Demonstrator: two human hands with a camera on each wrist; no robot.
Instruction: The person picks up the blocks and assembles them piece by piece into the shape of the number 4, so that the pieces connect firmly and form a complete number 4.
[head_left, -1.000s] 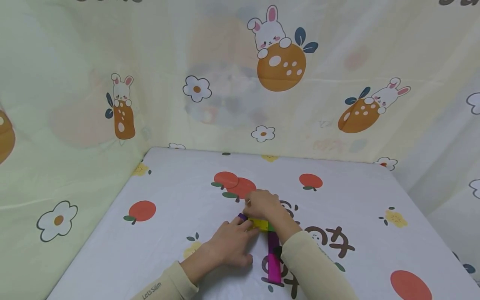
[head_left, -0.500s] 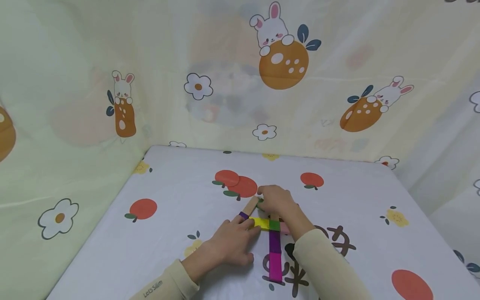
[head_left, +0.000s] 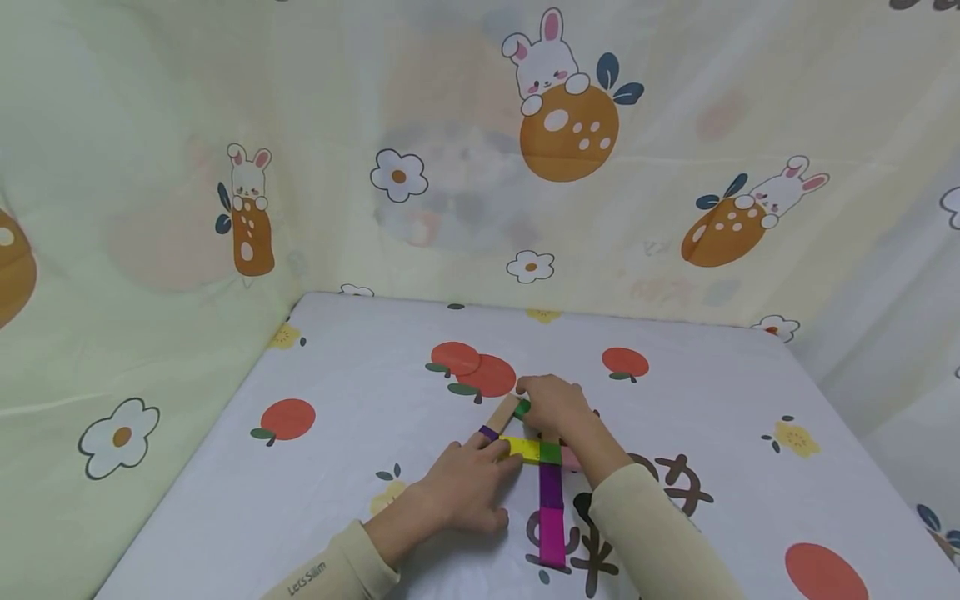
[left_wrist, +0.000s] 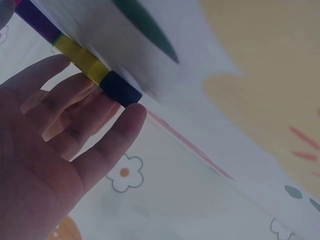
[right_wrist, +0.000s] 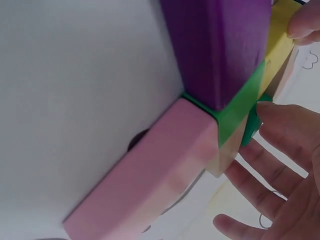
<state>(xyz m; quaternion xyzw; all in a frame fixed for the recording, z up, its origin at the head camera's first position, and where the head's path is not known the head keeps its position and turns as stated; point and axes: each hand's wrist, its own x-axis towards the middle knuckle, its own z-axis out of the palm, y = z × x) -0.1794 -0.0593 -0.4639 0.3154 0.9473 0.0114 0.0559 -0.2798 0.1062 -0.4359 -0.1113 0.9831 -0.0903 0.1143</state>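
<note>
Flat-lying blocks form a branching line on the cloth in the head view. A yellow block (head_left: 523, 450) meets a green block (head_left: 550, 453), with a pink block (right_wrist: 150, 170) to its right. A purple block (head_left: 551, 486) and a magenta block (head_left: 552, 537) run towards me. My left hand (head_left: 461, 487) rests its extended fingers along the yellow block and the small dark purple block (left_wrist: 120, 89). From that block's far side a wooden block (head_left: 503, 413) slants away. Beside it, my right hand (head_left: 558, 407) pinches another green block (right_wrist: 256, 120), partly hidden by the fingers.
A second wooden piece (right_wrist: 225, 155) stands out behind the middle green block, mostly covered by my right hand in the head view. White cloth (head_left: 360, 367) with printed fruit covers the table, and patterned curtains (head_left: 450, 242) enclose its back and sides.
My right hand has shifted right from the slanted wooden block, uncovering that block, the pink block and the pinched green block. My left hand stays on the yellow and dark purple blocks.
</note>
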